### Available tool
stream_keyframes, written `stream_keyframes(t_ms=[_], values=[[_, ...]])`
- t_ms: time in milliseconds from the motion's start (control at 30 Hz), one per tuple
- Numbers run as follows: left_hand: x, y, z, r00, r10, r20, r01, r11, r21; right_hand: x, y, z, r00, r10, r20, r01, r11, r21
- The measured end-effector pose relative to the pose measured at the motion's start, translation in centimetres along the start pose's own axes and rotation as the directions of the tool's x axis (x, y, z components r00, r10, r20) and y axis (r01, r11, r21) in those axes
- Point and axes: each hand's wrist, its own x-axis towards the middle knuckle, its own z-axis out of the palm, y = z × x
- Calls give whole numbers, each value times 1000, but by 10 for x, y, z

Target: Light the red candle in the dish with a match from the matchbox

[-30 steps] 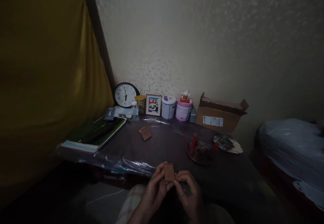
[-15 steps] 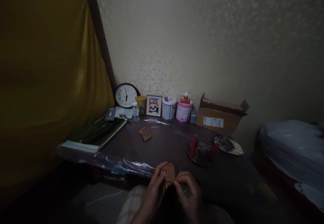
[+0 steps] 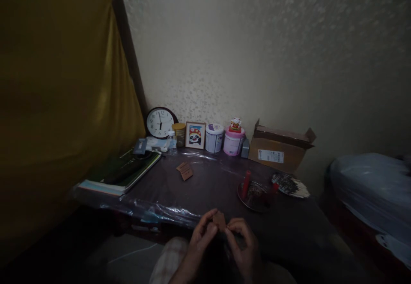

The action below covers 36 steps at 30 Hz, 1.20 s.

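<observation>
Over the table's near edge, my left hand (image 3: 203, 234) grips a small brown card piece (image 3: 219, 220), thumb across its lower left front and fingers behind it. My right hand (image 3: 243, 240) is pinched at the card's lower right edge; the dim light hides whether anything small is between those fingertips. Farther back on the dark table lie similar brown card pieces (image 3: 185, 171), partly overlapping and bearing small marks.
On the right stand a round tray (image 3: 253, 209) with red candles (image 3: 246, 184) and a plate of cotton swabs (image 3: 297, 186). Books (image 3: 122, 174) lie left. Along the wall are a clock (image 3: 160, 122), a framed panda picture (image 3: 195, 135), tubs (image 3: 214, 138) and a cardboard box (image 3: 276, 147).
The card in my hands has turned and shifted slightly right, and its row of marks no longer shows. My left thumb has moved up across its front.
</observation>
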Motion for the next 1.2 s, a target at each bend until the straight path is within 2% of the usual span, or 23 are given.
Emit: stream_keyframes(t_ms=[233,367,467,667,800,933,1067,1200], values=[[3,-6,-1,1000,23,-6,-23,999,45,0,2,0,998,57,7,-57,997,51],[2,-7,-1,1000,-19,-8,19,1000,0,3,4,-3,991,129,-21,-125,982,145],[0,-6,0,999,-36,0,36,998,-48,6,10,-7,980,191,-64,-181,974,135],[-4,-2,5,996,-71,51,79,981,-175,8,14,-7,926,345,-154,-320,933,165],[-4,-4,3,995,-68,69,79,980,-181,7,12,-6,917,374,-134,-348,919,185],[-1,-10,-1,993,-54,105,75,976,-206,9,14,-7,878,462,-129,-429,877,217],[-1,-11,-2,992,-51,116,74,975,-210,12,12,-8,876,458,-154,-439,887,142],[-3,-8,-1,992,-57,115,79,978,-192,9,8,-5,912,381,-155,-378,925,46]])
